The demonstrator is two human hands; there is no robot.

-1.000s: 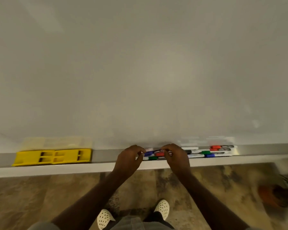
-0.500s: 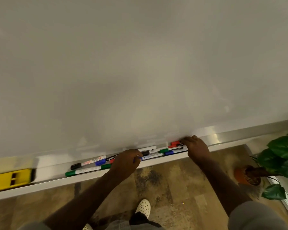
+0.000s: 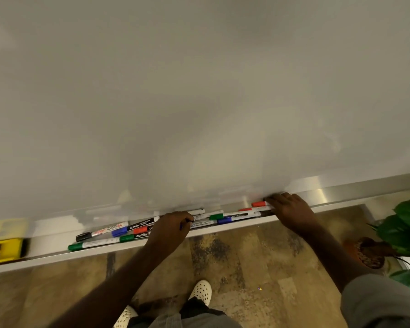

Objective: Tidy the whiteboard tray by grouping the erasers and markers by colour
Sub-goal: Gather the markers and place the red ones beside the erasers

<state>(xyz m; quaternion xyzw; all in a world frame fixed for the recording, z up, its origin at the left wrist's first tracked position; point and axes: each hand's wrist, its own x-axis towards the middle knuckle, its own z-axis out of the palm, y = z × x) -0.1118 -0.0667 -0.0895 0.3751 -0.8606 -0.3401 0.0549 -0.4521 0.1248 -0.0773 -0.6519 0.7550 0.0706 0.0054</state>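
The whiteboard tray (image 3: 341, 191) runs across the view and holds several markers. A green marker (image 3: 92, 245), a black-capped marker (image 3: 100, 233) and blue, red and green caps lie left of my left hand (image 3: 173, 227). That hand is curled over a white marker barrel (image 3: 202, 224) with a bit of blue showing at the fingers. To its right lie a green-capped marker (image 3: 216, 217) and a blue-capped marker (image 3: 224, 220). My right hand (image 3: 291, 209) grips the end of a red-capped marker (image 3: 258, 204) at the back of the tray. A yellow eraser (image 3: 3, 250) sits at the far left.
The blank whiteboard (image 3: 199, 91) fills the upper view. A potted plant (image 3: 407, 223) in a brown pot (image 3: 369, 254) stands on the wood floor at the right. My white shoes (image 3: 200, 291) are below the tray.
My hands have spread apart: the right one went from the middle cluster to the red markers at the right end. The view swung right, so the yellow eraser is at the left edge.
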